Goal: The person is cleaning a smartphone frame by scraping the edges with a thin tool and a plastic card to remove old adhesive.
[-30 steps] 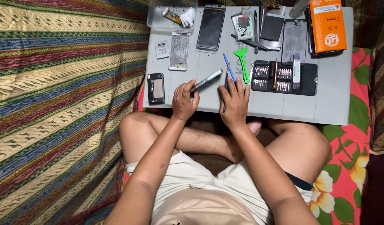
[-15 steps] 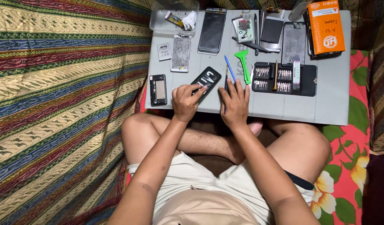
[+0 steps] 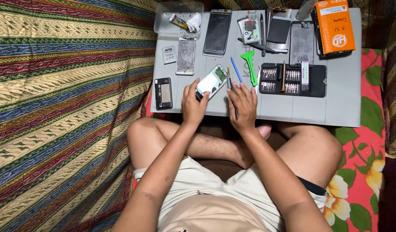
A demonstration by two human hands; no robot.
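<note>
Near the front edge of the grey work mat (image 3: 335,107), just above the person's crossed legs, lies the opened phone body (image 3: 211,81), tilted with its top toward one o'clock and its inner side up: a pale plate fills most of it and a strip of green circuit board shows at the upper end. The back is already off, so the disassembly looks well begun; whether screws or the board remain to be lifted cannot be told from this view. The left hand (image 3: 193,103) is curled loosely, its fingertips pinching the lower left corner of the phone body. The right hand (image 3: 243,105) lies at three o'clock of the phone, fingers half folded around a thin dark tool (image 3: 233,92) whose tip points to twelve o'clock beside the phone's edge.

Further out, a blue pry stick (image 3: 236,70) and a green plastic opener (image 3: 250,66) lie at one o'clock. A black screwdriver bit case (image 3: 292,80) sits open at three o'clock. At nine o'clock rests a small black framed part (image 3: 163,93), and at eleven o'clock a bare metal phone frame (image 3: 186,56). Along the far edge stand a dark display panel (image 3: 217,32), more frames and an orange box (image 3: 334,26), with a clear plastic tray (image 3: 178,19) at the far left corner.
</note>
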